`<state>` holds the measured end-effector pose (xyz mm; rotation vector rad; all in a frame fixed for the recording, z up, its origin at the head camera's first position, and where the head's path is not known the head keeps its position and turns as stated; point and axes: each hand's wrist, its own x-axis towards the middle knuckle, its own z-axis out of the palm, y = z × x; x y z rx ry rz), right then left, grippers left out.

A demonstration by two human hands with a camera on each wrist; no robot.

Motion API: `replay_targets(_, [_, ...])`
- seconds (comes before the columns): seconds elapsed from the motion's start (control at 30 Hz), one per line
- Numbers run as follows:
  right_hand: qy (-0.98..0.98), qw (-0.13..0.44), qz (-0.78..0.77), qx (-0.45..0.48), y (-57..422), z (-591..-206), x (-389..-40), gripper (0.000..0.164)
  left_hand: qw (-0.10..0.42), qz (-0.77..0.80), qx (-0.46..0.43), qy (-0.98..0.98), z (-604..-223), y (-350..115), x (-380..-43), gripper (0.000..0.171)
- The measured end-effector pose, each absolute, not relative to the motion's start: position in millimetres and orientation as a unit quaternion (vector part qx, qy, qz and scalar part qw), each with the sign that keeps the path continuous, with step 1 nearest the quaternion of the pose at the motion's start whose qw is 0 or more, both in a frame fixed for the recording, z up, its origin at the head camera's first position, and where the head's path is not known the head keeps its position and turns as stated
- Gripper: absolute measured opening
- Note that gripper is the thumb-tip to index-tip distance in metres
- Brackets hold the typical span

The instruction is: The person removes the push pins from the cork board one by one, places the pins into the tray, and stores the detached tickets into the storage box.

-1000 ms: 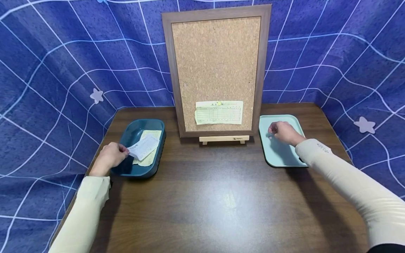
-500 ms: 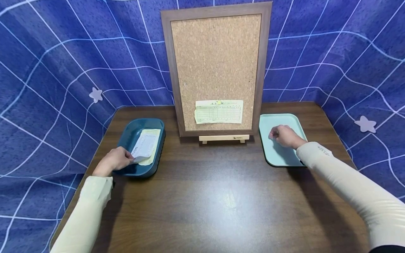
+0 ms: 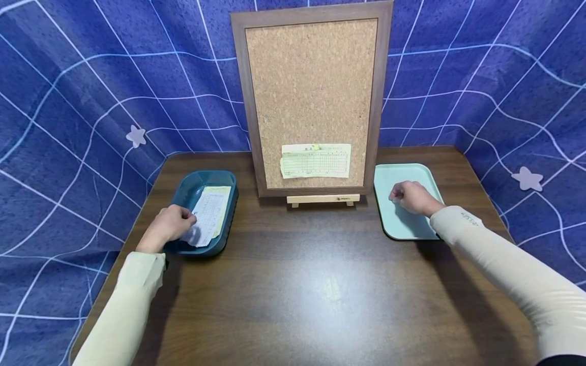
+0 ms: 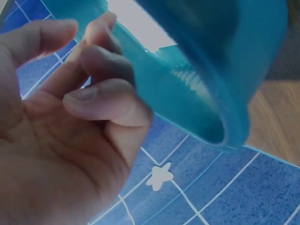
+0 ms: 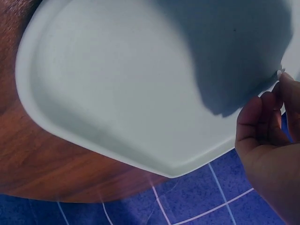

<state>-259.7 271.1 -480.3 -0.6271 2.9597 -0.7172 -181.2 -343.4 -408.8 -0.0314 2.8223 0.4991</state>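
Note:
My left hand (image 3: pixel 170 225) hovers over the near left side of a dark teal basket (image 3: pixel 215 177). In the left wrist view its thumb stands apart from the loosely bent fingers, with nothing between them. Right by these fingertips, a white printed slip (image 3: pixel 203 218) lies in the basket, over a pale yellow slip (image 3: pixel 224 195). Above a mint-green tray (image 3: pixel 416 173), my right hand (image 3: pixel 414 197) has thumb and fingertips together. The right wrist view has a small white pin-like piece (image 5: pixel 280 73) at those fingertips, mostly hidden by them.
Between basket and tray, a framed cork board (image 3: pixel 316 91) leans on a small wooden stand (image 3: pixel 322 199). A green-white form (image 3: pixel 316 162) is fixed low on it with a yellow pin (image 3: pixel 316 147). A blue curtain (image 3: pixel 183 101) surrounds the back of the brown table (image 3: pixel 293 284).
The white slip has been lowered into the basket and now lies flat, released by the left hand. The right hand has stayed over the tray, nearly still.

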Motion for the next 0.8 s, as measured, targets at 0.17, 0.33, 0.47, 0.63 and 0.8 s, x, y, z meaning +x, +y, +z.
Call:
replay_targets(0.17, [0.95, -0.009, -0.24, -0.199, 268, -474, -260, 0.006, 0.068, 0.191, 0.014, 0.979, -408, -335, -183, 0.023])
replay_targets(0.33, [0.944, -0.074, -0.25, -0.201, 261, -465, -260, 0.008, -0.005, 0.212, 0.049, 0.976, -405, -320, -187, 0.02])
replay_targets(0.47, [0.937, -0.112, -0.26, -0.205, 255, -457, -258, 0.006, -0.048, 0.224, 0.075, 0.97, -404, -307, -191, 0.015])
replay_targets(0.63, [0.927, -0.152, -0.269, -0.212, 249, -450, -255, 0.004, -0.057, 0.236, 0.081, 0.967, -401, -293, -194, 0.015])
replay_targets(0.8, [0.915, -0.193, -0.278, -0.22, 245, -448, -250, 0.006, -0.049, 0.247, 0.08, 0.965, -396, -283, -193, 0.018])
